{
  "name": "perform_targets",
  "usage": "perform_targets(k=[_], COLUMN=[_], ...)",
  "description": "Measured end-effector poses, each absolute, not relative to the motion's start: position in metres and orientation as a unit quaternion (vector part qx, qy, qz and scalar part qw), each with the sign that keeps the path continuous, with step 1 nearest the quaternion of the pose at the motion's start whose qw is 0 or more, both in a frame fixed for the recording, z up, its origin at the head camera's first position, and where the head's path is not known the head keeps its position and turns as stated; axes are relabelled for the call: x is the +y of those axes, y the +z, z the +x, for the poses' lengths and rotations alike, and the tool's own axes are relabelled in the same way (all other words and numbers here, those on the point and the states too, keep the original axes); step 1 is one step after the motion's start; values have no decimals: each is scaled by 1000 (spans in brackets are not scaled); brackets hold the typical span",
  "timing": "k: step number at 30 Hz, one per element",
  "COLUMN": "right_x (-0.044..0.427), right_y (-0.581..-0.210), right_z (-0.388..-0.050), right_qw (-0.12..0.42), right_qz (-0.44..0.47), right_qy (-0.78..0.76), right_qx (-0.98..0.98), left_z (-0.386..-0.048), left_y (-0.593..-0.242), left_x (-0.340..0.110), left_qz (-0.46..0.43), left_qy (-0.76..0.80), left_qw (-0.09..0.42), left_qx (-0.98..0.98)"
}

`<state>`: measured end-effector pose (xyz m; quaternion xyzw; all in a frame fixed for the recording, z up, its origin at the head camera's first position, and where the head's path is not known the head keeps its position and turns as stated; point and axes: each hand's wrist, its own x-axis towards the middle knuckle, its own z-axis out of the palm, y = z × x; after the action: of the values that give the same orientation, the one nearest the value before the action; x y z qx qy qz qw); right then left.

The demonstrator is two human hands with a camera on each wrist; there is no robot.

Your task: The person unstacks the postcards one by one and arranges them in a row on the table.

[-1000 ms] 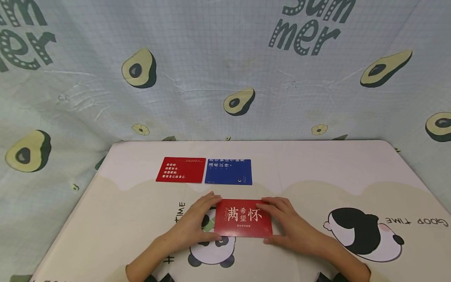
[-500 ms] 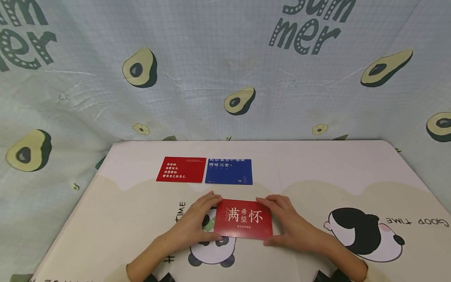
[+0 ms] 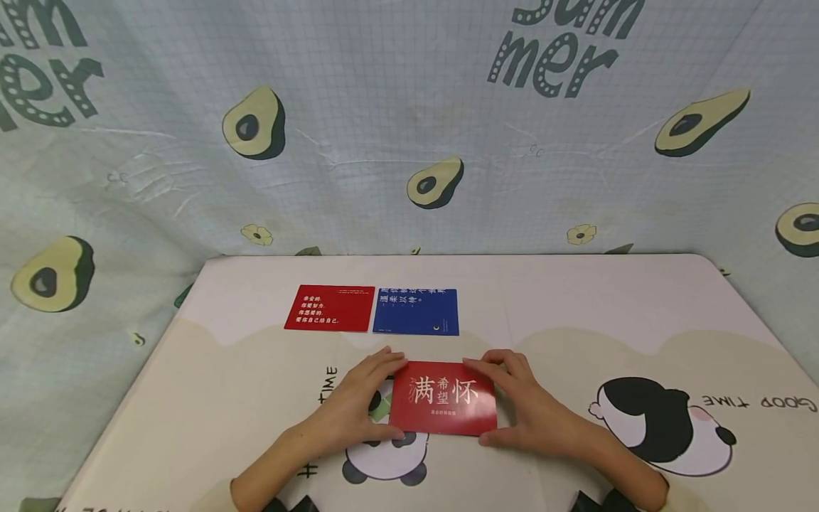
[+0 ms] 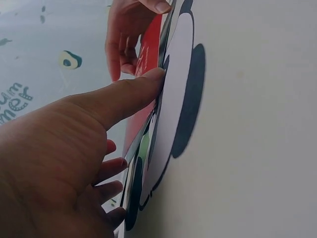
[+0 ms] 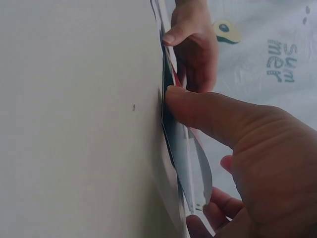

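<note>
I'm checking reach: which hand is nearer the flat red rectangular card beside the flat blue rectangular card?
Left. In the head view the bare left hand is below and slightly right of that red card; the bare right hand is farther to the lower right.

On the table [image 3: 576, 306], the back left card [image 3: 329, 308] lies just beside the back right card [image 3: 416, 313], both behind the front card [image 3: 443, 400] between the left hand [image 3: 350, 404] and right hand [image 3: 530, 412].
</note>
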<state>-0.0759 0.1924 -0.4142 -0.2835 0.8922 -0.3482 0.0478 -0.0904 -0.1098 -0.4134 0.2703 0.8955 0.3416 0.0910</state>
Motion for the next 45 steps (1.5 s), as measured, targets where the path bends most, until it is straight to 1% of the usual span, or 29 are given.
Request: perform_targets(k=[10,14,20,23,35,45], right_x=[193,195,201,203,214,236], right_y=[-414,-412,-404,-399,-383,-375], right_z=[-77,-77,-80,-82,-93,-107], right_qw=[36,45,63,64,29,-21], right_qz=[-299,-304,-308,-313,-310,-333], right_qy=[-354,-345,-334,-322,-292,-290], right_qx=[886,887,889,891,904,897], left_z=[-88,-89,-92,-94,-107,-125], left_y=[-409,-406,-399,-395,-381,-374], left_x=[-108,-108,-108,-107,-95,-77], left_qz=[287,297,321,324,338,353], left_qy=[308,305,294,295,281,257], left_qw=[78,59,16,5,-32,-61], left_qx=[903,903,900,899,898,897])
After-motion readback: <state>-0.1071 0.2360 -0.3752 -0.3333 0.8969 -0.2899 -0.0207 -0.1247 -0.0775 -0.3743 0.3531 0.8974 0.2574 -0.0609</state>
